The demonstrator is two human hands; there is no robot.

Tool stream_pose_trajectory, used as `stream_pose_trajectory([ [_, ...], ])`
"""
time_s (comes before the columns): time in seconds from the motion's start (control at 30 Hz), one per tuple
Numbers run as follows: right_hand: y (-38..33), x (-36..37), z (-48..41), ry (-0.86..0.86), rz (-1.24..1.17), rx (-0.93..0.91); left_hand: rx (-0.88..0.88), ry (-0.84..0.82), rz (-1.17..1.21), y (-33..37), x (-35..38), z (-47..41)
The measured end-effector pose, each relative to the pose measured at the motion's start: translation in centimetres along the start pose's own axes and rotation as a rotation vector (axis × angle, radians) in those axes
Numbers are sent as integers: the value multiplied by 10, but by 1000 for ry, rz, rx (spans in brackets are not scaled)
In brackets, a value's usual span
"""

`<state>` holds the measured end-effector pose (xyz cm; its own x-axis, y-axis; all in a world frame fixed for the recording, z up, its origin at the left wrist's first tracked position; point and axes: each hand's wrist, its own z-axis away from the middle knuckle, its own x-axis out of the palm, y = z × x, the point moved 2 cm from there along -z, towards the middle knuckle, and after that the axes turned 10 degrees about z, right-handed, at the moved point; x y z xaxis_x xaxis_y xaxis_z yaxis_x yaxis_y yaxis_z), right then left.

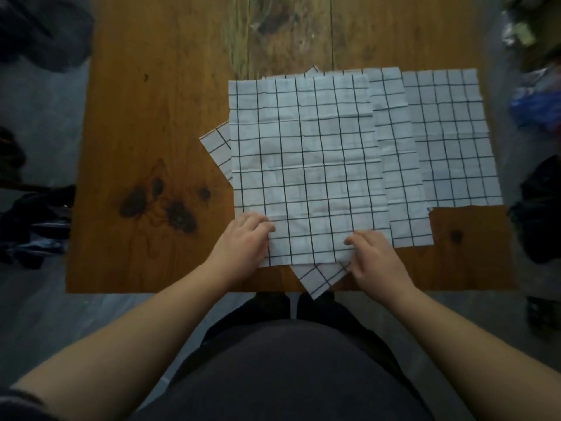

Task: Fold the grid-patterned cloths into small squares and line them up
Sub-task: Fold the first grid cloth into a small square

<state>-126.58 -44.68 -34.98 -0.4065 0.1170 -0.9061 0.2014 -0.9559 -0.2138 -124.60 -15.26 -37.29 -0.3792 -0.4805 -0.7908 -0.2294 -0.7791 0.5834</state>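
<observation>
Far to my left a dark heap [36, 226] of fabric lies on the floor beside the wooden table [145, 123], whose board carries a cluster of dark knots [158, 205] near my side. Just right of those, my left hand [246, 241] sits on the near left corner of the top cloth [306, 159], fingers curled over its edge and gripping it. That cloth lies spread flat in the middle of the table, white with black grid lines, creased across. Under it a tilted cloth [318, 278] sticks out, one corner at the left and one hanging over the table's near edge between my hands. My right hand [373, 256] pinches the top cloth's near edge with bent fingers. Further right a third cloth [400, 183] shows as a strip from beneath the top one, and a fourth cloth [449, 141] lies under that, reaching the table's right side. So I count four cloths, all unfolded and overlapping, and two hands on one of them. Past the table's right edge, a blurred blue bundle [534, 107] and a dark bag [540, 208] rest on the floor
</observation>
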Motion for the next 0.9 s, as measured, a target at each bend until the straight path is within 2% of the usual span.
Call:
stream_pose_trajectory([
  [0.17,25,-2,25,6,94,32,93,-7,-58,-3,4,35],
  [0.4,43,18,25,34,41,122,-54,71,-10,-10,20,56],
  [0.53,42,30,31,140,14,107,-84,164,19,-7,28,67],
  [0.77,41,28,56,108,5,38,-173,233,46,14,27,91],
  [0.9,38,17,78,150,-142,21,-218,252,138,33,21,110],
])
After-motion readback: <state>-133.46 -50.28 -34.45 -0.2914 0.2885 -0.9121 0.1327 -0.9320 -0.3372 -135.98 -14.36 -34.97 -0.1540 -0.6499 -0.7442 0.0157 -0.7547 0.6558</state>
